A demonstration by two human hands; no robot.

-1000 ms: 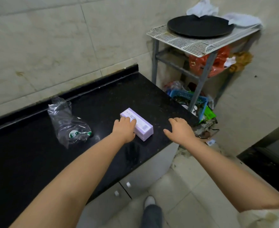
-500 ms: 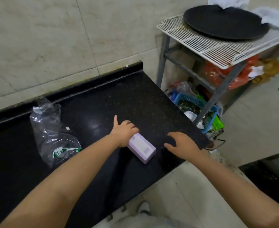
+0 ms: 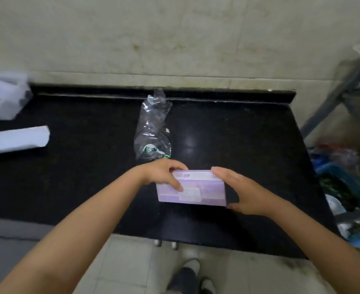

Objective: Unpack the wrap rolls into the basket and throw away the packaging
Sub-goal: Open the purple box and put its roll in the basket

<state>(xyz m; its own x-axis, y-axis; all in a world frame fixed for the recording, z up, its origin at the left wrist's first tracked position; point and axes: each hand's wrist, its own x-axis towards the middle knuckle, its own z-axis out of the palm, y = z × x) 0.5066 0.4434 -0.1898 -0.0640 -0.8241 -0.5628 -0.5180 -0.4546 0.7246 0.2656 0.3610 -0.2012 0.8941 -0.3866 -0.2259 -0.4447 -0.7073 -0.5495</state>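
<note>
Gripping box [image 3: 196, 190] ends, both hands, near counter [image 3: 238, 145] edge.

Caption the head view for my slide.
Both hands, left and right, grip a purple box above the black counter.
</note>
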